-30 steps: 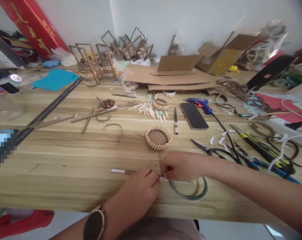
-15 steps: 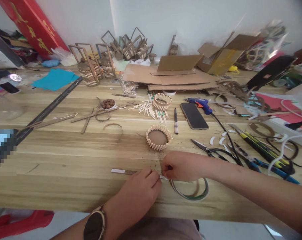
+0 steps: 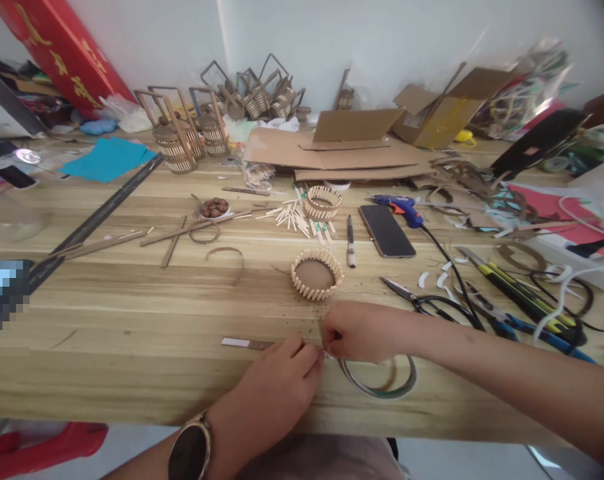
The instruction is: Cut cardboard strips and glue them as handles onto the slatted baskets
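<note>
My left hand (image 3: 277, 387), with a watch on its wrist, presses its closed fingers on a thin brown strip (image 3: 247, 344) that lies flat near the table's front edge. My right hand (image 3: 362, 331) is closed in a pinch at the strip's right end, close to the left fingertips. A curled loop of strip or tape (image 3: 382, 383) hangs out under the right hand. A small round basket of wooden sticks (image 3: 316, 274) stands just behind both hands.
Scissors (image 3: 415, 299), a glue gun (image 3: 399, 207), a phone (image 3: 386, 231), a pen (image 3: 351, 241), loose sticks (image 3: 295, 218), a second stick ring (image 3: 323, 202), a long ruler (image 3: 97, 217) and cardboard sheets (image 3: 332, 153) crowd the wooden table (image 3: 132, 313). Cutters and cables lie at the right.
</note>
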Tool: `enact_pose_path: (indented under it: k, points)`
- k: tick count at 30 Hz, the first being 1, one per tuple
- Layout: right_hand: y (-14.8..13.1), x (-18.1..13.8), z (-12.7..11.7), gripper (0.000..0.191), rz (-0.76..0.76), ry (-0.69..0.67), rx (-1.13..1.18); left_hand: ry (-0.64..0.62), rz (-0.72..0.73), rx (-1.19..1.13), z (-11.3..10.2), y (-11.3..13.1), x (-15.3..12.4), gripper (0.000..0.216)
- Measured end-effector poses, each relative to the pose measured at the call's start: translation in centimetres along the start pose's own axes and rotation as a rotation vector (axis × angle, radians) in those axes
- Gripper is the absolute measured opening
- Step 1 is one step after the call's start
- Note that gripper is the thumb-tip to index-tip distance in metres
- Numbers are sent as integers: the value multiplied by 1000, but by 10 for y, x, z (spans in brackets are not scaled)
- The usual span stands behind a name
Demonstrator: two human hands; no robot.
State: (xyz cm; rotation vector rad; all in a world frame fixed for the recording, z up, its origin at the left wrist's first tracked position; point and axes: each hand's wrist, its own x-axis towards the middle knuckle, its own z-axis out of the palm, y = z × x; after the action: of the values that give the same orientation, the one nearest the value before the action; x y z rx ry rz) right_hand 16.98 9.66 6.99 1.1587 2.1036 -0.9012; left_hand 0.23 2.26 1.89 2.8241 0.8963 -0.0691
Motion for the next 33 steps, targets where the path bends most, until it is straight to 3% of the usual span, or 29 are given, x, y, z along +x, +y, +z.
enact_pose_path:
  k: [10, 24, 33]
  points:
    - [4, 0, 1, 17, 24, 46, 78, -14, 12, 4, 2, 2, 1, 19]
    - [10, -11, 15, 16, 144, 215, 176, -102, -31, -25, -11, 7, 10, 16]
    - [22, -15, 22, 14, 127, 189, 181, -113, -23, -8, -11, 8, 12, 13]
